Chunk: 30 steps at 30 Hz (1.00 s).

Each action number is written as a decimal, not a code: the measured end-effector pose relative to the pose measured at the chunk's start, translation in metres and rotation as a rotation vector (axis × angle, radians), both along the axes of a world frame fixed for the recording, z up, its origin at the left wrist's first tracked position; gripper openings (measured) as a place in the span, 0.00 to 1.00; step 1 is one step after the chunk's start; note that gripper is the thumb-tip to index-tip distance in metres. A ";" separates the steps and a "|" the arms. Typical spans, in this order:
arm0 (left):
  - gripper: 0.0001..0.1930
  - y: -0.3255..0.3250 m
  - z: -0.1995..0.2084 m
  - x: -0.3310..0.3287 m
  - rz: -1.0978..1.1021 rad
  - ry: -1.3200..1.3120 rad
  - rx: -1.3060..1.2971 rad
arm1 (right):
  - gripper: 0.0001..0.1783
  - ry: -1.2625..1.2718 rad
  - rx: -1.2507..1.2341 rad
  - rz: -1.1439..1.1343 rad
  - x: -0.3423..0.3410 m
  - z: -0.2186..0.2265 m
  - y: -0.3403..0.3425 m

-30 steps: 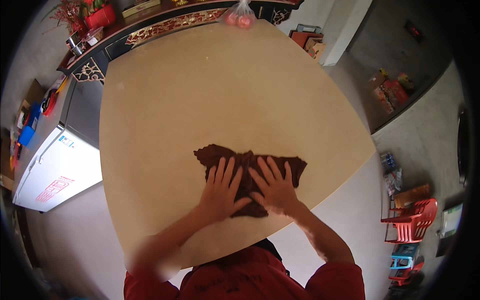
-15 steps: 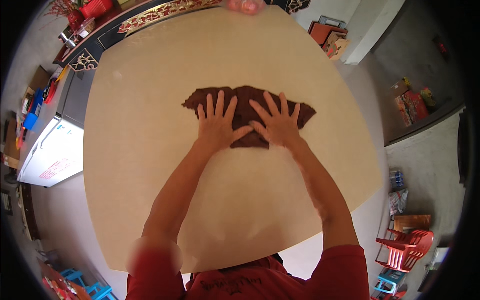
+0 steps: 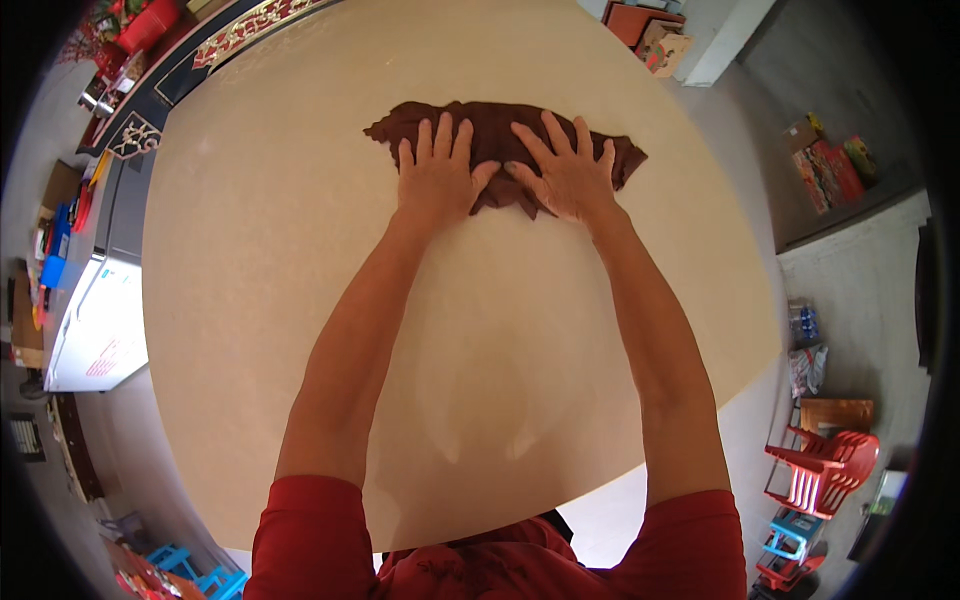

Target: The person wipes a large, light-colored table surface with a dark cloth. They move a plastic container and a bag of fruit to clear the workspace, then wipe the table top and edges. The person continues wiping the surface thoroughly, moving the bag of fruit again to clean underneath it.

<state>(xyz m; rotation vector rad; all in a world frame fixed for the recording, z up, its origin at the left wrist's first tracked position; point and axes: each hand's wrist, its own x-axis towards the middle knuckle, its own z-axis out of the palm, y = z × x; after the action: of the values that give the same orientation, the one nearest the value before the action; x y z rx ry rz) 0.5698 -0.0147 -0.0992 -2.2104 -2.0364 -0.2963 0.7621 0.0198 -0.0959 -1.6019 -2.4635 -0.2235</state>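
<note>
A dark brown cloth (image 3: 490, 130) lies spread and wrinkled on the beige tabletop (image 3: 500, 340), toward its far half. My left hand (image 3: 438, 180) rests flat on the left part of the cloth, its fingers apart. On the right part lies my right hand (image 3: 568, 175), also palm down with fingers spread. The two thumbs point toward each other and nearly meet. Both palms reach over the cloth's near edge, and a small crumpled flap of it sticks out between them. Neither hand grips the cloth.
A dark carved cabinet (image 3: 180, 75) stands beyond the table's far left edge. To the left is a white-fronted appliance (image 3: 100, 325). Boxes (image 3: 655, 45) lean by a pillar at the far right. Red plastic chairs (image 3: 830, 465) and a blue stool (image 3: 790, 535) stand at the right.
Both hands have slid forward, away from me, and the cloth has moved with them toward the table's far side. Its near part is now more bunched. My arms are stretched further out.
</note>
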 end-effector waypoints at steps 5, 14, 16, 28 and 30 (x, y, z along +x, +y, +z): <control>0.37 -0.060 0.000 0.031 -0.145 -0.028 -0.004 | 0.36 -0.027 -0.080 -0.072 0.035 0.010 -0.071; 0.36 -0.207 0.009 0.045 -0.404 -0.131 -0.023 | 0.36 -0.045 -0.115 -0.134 0.050 0.012 -0.233; 0.35 -0.241 0.010 0.039 -0.449 -0.142 0.024 | 0.36 -0.008 -0.057 -0.107 0.044 0.007 -0.267; 0.36 -0.337 0.032 0.016 -0.622 -0.176 -0.098 | 0.35 0.120 -0.025 -0.035 0.026 0.018 -0.386; 0.35 -0.326 0.032 0.026 -0.658 -0.172 -0.066 | 0.35 0.091 -0.068 -0.049 0.037 0.020 -0.372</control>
<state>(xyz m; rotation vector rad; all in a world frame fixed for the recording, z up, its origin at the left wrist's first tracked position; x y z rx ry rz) 0.5955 -0.3408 -0.0673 -2.9281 -1.3245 -0.4934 0.7987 -0.3521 -0.0762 -1.6628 -2.3894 -0.0729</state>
